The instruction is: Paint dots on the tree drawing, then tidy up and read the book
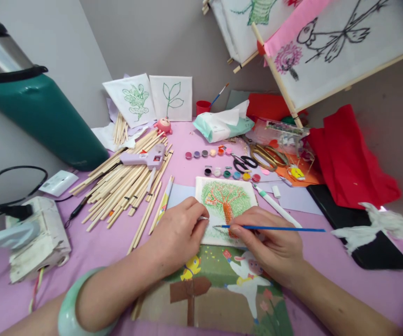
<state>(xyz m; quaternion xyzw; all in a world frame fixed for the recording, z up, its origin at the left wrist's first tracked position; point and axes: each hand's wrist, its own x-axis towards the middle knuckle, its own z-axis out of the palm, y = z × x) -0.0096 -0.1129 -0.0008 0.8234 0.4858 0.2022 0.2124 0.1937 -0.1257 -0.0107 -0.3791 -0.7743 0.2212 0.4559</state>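
Note:
A small white canvas [211, 191] with a painted tree, green crown and orange trunk, lies on the pink table in front of me. My right hand [267, 242] pinches a thin blue paintbrush [285, 228], its tip lying over the canvas's lower left part. My left hand [177, 233] rests curled at the canvas's left edge, fingers closed on a small white thing I cannot make out. A pale green bangle [69, 308] sits on my left wrist.
Two rows of small paint pots [222, 163] sit behind the canvas, with scissors [245, 162] and a wet-wipe pack [222, 125]. Several wooden sticks [124, 184] and a glue gun [149, 157] lie left. A power strip [37, 238] is far left, red cloth [351, 158] right.

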